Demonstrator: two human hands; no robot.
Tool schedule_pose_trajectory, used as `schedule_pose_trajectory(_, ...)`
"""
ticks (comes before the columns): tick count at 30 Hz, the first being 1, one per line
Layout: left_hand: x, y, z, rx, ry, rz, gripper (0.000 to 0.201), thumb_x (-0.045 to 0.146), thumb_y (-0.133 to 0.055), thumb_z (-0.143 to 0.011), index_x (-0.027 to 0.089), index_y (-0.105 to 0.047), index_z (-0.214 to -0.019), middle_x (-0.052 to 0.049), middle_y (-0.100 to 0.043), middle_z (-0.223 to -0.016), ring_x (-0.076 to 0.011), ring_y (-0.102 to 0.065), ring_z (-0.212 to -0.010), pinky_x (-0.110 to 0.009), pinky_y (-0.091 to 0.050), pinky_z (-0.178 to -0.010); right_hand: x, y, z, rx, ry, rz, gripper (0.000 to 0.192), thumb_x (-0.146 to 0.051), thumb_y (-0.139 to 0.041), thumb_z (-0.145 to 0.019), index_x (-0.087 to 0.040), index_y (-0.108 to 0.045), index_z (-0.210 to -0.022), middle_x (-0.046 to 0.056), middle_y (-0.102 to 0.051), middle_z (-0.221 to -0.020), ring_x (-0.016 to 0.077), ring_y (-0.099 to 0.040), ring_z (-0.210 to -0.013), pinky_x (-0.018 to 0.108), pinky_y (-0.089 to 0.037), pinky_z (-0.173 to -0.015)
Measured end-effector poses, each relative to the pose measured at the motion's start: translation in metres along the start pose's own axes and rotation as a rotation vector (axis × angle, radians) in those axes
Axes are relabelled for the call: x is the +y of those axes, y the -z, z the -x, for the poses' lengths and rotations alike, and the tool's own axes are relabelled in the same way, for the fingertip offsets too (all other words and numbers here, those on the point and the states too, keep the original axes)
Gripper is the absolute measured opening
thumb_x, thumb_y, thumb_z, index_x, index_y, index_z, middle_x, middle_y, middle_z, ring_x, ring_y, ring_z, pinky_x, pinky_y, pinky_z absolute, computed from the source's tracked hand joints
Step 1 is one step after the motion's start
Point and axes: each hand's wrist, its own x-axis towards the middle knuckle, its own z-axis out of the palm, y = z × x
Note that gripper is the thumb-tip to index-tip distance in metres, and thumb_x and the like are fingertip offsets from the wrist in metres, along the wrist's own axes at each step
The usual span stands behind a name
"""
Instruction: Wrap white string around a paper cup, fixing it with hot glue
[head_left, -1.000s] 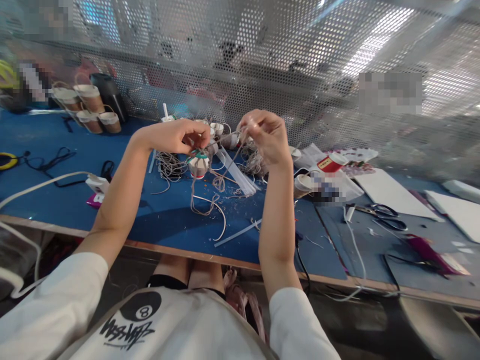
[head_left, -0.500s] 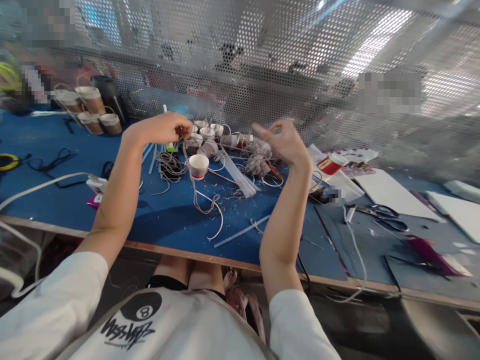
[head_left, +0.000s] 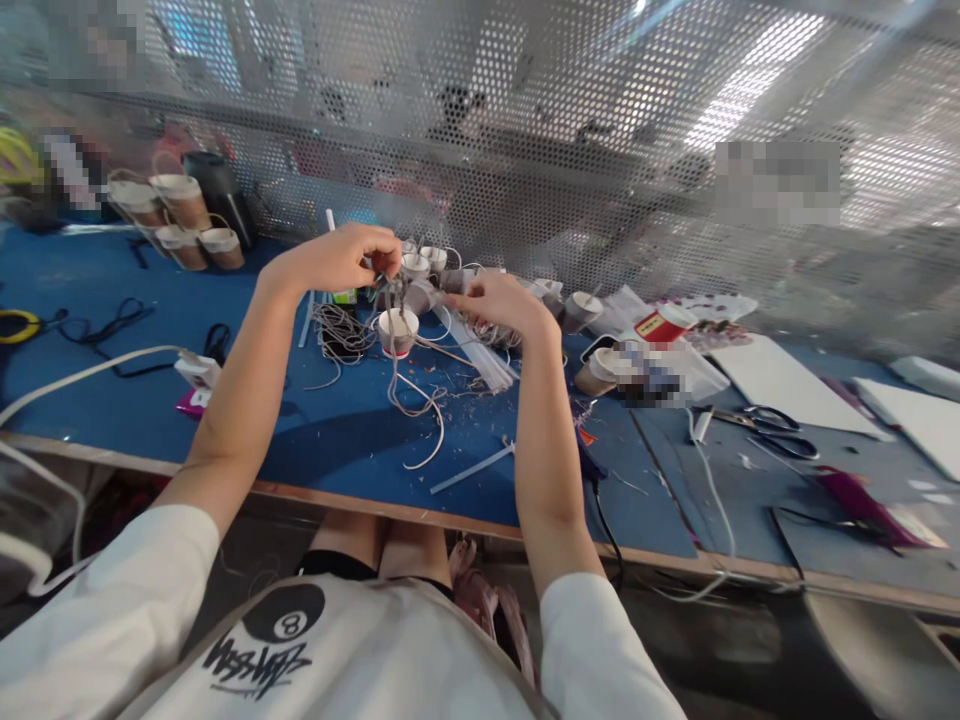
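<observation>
Above the table my left hand (head_left: 364, 252) is closed in a pinch on strands of grey cord (head_left: 394, 375). These hang down past a small paper cup (head_left: 398, 332) with a white inside and a red line near its base. The cord trails in loops onto the blue table, ending in a pale tail. My right hand (head_left: 491, 300) is to the right of the cup, palm down, fingers stretched left toward the hanging cord. I see nothing held in it. A coil of grey cord (head_left: 341, 332) lies left of the cup.
Behind my hands several cups (head_left: 433, 260) cluster with clear plastic strips (head_left: 484, 360). At the back left stand brown cups (head_left: 180, 247) and a dark bottle (head_left: 221, 195). Scissors (head_left: 765, 425) lie right; a glue stick (head_left: 472, 470) lies near the front edge. A perforated metal screen (head_left: 525, 120) stands behind.
My right hand has come down and left toward the cup. My left hand has moved slightly right, and more cord strands now hang beneath it over the cup.
</observation>
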Motion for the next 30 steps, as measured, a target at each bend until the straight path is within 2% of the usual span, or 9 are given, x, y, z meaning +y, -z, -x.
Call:
schedule_pose_trajectory(5, 0.004, 0.001, 0.002, -0.006, -0.015, 0.003, 0.015, 0.013, -0.048, -0.068, 0.016, -0.059, -0.077, -0.001, -0.06, -0.084, -0.0107, -0.057, -0.073, -0.025, -0.049, -0.076, 0.031, 0.014, -0.006, 0.266, -0.137, -0.099, 0.047, -0.043, -0.075, -0.08, -0.023, -0.043, -0.051, 0.001, -0.047, -0.048, 0.0184, -0.055, -0.057, 0.034, -0.046, -0.059)
schedule_pose_trajectory(8, 0.007, 0.001, 0.001, -0.017, -0.029, -0.005, 0.014, 0.013, -0.047, -0.069, 0.016, -0.058, -0.077, -0.001, -0.06, -0.084, -0.0103, -0.055, -0.073, -0.025, -0.048, -0.075, 0.044, 0.022, -0.006, 0.497, -0.272, -0.201, 0.04, -0.036, -0.08, -0.073, -0.024, -0.043, -0.062, 0.005, -0.054, -0.064, 0.0265, -0.062, -0.079, 0.042, -0.053, -0.073)
schedule_pose_trajectory(11, 0.011, -0.001, -0.001, -0.011, -0.039, -0.014, 0.012, 0.012, -0.048, -0.069, 0.016, -0.056, -0.076, -0.002, -0.06, -0.085, -0.0105, -0.054, -0.074, -0.024, -0.046, -0.073, 0.039, 0.021, -0.007, 0.666, -0.159, -0.158, 0.038, -0.03, -0.082, -0.071, -0.023, -0.045, -0.075, 0.01, -0.061, -0.088, 0.0284, -0.06, -0.102, 0.046, -0.048, -0.095)
schedule_pose_trajectory(14, 0.017, -0.003, -0.003, -0.023, -0.051, 0.008, 0.012, 0.01, -0.048, -0.07, 0.016, -0.056, -0.077, -0.002, -0.06, -0.087, -0.0104, -0.055, -0.075, -0.023, -0.045, -0.071, 0.016, 0.006, -0.006, 0.474, 0.236, -0.225, 0.03, -0.04, -0.075, -0.08, -0.021, -0.054, -0.09, 0.008, -0.066, -0.102, 0.0234, -0.062, -0.102, 0.041, -0.05, -0.094)
schedule_pose_trajectory(17, 0.023, -0.004, -0.004, -0.022, -0.057, 0.038, 0.016, 0.008, -0.048, -0.068, 0.015, -0.057, -0.078, -0.002, -0.06, -0.087, -0.0101, -0.056, -0.076, -0.022, -0.045, -0.071, -0.011, -0.013, -0.003, 0.255, 0.438, -0.162, 0.041, -0.049, -0.084, -0.071, -0.021, -0.061, -0.09, 0.006, -0.069, -0.097, 0.0233, -0.062, -0.095, 0.04, -0.052, -0.087)
schedule_pose_trajectory(20, 0.026, -0.004, -0.004, -0.042, -0.046, 0.031, 0.019, 0.006, -0.048, -0.067, 0.015, -0.059, -0.08, -0.002, -0.062, -0.088, -0.0102, -0.057, -0.077, -0.022, -0.046, -0.071, -0.024, -0.022, -0.002, 0.188, 0.482, -0.099, 0.031, -0.046, -0.081, -0.075, -0.021, -0.063, -0.075, 0.002, -0.067, -0.078, 0.0199, -0.06, -0.081, 0.038, -0.051, -0.081)
schedule_pose_trajectory(24, 0.025, -0.002, -0.003, -0.078, -0.033, 0.037, 0.023, 0.006, -0.048, -0.067, 0.015, -0.062, -0.082, -0.002, -0.063, -0.09, -0.0104, -0.059, -0.077, -0.023, -0.046, -0.072, -0.015, -0.017, -0.004, 0.217, 0.477, -0.154, 0.027, -0.038, -0.075, -0.082, -0.02, -0.063, -0.066, 0.0, -0.06, -0.064, 0.0165, -0.056, -0.069, 0.034, -0.048, -0.073)
schedule_pose_trajectory(27, 0.023, -0.001, -0.002, -0.117, -0.015, 0.04, 0.023, 0.008, -0.048, -0.068, 0.015, -0.063, -0.083, -0.002, -0.063, -0.089, -0.0104, -0.059, -0.076, -0.023, -0.046, -0.073, -0.001, -0.008, -0.007, 0.194, 0.479, -0.328, 0.031, -0.045, -0.075, -0.081, -0.021, -0.061, -0.068, 0.0, -0.059, -0.066, 0.0157, -0.056, -0.069, 0.032, -0.047, -0.068)
schedule_pose_trajectory(30, 0.018, 0.0, -0.002, -0.222, 0.056, -0.022, 0.021, 0.012, -0.051, -0.071, 0.015, -0.066, -0.085, -0.002, -0.064, -0.085, -0.0116, -0.059, -0.076, -0.025, -0.046, -0.076, 0.014, 0.002, -0.008, 0.218, 0.523, -0.659, 0.039, -0.055, -0.077, -0.075, -0.023, -0.056, -0.07, 0.0, -0.062, -0.075, 0.0151, -0.059, -0.074, 0.032, -0.05, -0.071)
